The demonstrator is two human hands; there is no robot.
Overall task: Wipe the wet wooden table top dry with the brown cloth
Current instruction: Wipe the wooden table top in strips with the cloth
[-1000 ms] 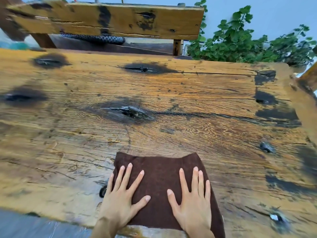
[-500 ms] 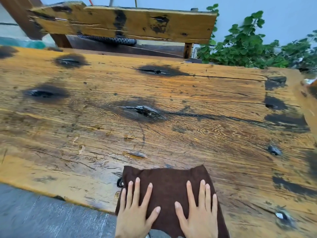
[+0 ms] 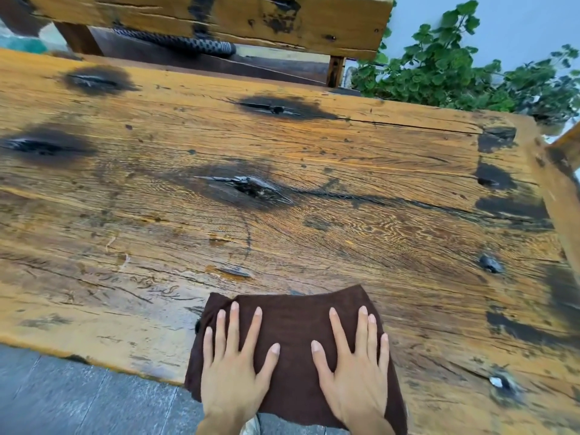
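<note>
The brown cloth (image 3: pixel 293 324) lies flat at the near edge of the wooden table top (image 3: pixel 314 215), its near part hanging over the edge. My left hand (image 3: pixel 233 368) presses flat on the cloth's left half, fingers spread. My right hand (image 3: pixel 354 368) presses flat on its right half, fingers spread too. Neither hand grips the cloth; both palms rest on it. The wood shows dark knots, cracks and a damp sheen near the cloth.
A wooden bench back (image 3: pixel 219 17) stands beyond the table's far edge, with a dark patterned hose (image 3: pixel 175 42) behind it. Green plants (image 3: pixel 455 73) grow at the far right. Grey paving (image 3: pixel 78 400) lies below the near edge at the left.
Both hands and the cloth have slid back toward me, to the table's near edge, so the cloth now overhangs it. More grey paving shows at the lower left.
</note>
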